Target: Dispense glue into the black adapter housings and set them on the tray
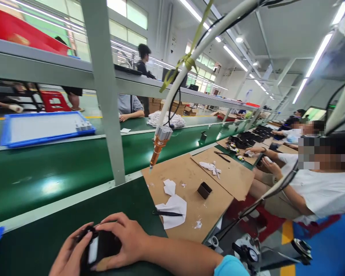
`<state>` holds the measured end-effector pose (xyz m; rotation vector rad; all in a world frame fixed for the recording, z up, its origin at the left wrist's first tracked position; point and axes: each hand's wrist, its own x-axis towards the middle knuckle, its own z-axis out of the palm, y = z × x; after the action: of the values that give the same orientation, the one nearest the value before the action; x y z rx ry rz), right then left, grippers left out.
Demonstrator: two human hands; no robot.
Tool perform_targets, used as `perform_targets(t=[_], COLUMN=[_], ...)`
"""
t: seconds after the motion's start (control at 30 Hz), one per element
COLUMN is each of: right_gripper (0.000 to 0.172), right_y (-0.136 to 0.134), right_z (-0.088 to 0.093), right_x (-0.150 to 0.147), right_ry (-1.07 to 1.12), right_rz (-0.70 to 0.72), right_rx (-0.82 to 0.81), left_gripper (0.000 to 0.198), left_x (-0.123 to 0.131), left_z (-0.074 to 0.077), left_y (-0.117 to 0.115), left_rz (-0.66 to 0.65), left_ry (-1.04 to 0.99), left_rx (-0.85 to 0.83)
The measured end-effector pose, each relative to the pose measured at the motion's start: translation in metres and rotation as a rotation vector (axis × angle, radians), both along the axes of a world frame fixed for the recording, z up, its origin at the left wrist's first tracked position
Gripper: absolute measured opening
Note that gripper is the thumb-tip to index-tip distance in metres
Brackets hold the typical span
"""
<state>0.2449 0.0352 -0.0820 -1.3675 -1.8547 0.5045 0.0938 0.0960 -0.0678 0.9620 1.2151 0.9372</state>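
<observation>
At the near left, the left hand (71, 251) and right hand (130, 239) both hold a black thing (108, 244), maybe a box. They should squeeze softly and keep it steady.

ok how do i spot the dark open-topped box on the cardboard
Find the dark green tabletop, then the nearer brown cardboard sheet. Right of its two thin white scraps sits the small dark open-topped box, the only hollow thing there.
</observation>
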Motion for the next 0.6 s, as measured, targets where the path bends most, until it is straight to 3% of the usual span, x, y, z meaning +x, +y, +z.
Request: perform_targets(t=[0.13, 0.2, 0.4, 0.6], right_gripper=[0.087, 0.087, 0.070, 0.063], right_y=[0.004, 0.002, -0.009, -0.010], right_z=[-0.003, 0.000, 0.011, 0.012], right_x=[-0.003, -0.005, -0.012, -0.016], right_ry=[0.064, 0.088, 0.133, 0.106], right_rz=[-0.024, -0.023, -0.054, -0.046], right_rx=[0.120, 0.134, 0.089, 0.128], left_gripper=[0.039, 0.040, 0.052, 0.060], left_x=[0.005, 0.005, 0.001, -0.002], left_z=[0.003, 0.002, 0.010, 0.019], left_y=[-0.004, -0.005, -0.018, -0.023], left_rz=[0.022, 0.031, -0.127, -0.190], left_ry=[-0.146, -0.162, -0.264, -0.432], left_rx=[-0.157, -0.129, 0.043, 0.088])
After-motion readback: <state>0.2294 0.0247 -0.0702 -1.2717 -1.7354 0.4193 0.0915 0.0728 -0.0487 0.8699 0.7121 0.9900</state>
